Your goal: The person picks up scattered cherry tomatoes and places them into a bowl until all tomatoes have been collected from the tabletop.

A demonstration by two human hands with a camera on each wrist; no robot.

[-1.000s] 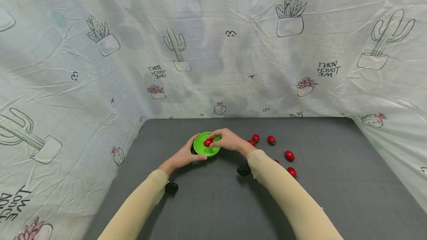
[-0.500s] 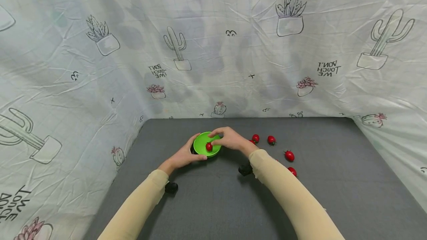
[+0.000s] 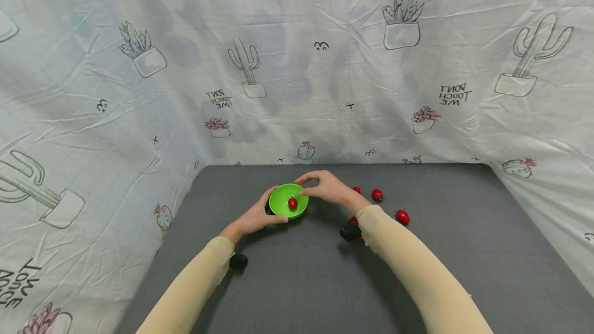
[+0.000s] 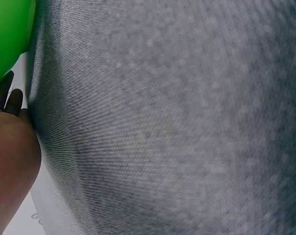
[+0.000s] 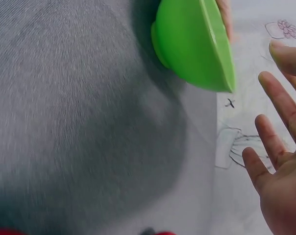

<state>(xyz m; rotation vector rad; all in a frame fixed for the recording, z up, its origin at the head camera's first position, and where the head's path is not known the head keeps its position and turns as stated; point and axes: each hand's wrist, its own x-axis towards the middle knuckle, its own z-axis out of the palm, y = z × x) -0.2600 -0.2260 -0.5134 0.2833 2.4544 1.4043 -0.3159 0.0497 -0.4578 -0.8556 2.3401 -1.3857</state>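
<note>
A green bowl (image 3: 278, 206) stands on the grey table with one cherry tomato (image 3: 292, 203) inside it. My left hand (image 3: 254, 217) grips the bowl from the left, thumb at the near rim and fingers round the far side. In the left wrist view, fingertips of that hand (image 4: 11, 142) meet the underside of the bowl (image 4: 7, 36). Over the bowl's right rim hovers my right hand (image 3: 327, 188), holding nothing. The right wrist view shows this hand (image 5: 287, 169) with spread fingers, apart from the bowl (image 5: 192, 44).
Cherry tomatoes lie on the table right of the bowl, among them one at the back (image 3: 378, 195) and one farther right (image 3: 402, 217). Another tomato (image 3: 353, 220) shows beside the black wrist camera (image 3: 350, 233). A printed curtain (image 3: 297, 66) hangs behind the table (image 3: 297, 282).
My right hand let go of the cherry tomato, which settled in the bowl, then lifted and drew back to the right. The left hand kept its grip on the bowl.
</note>
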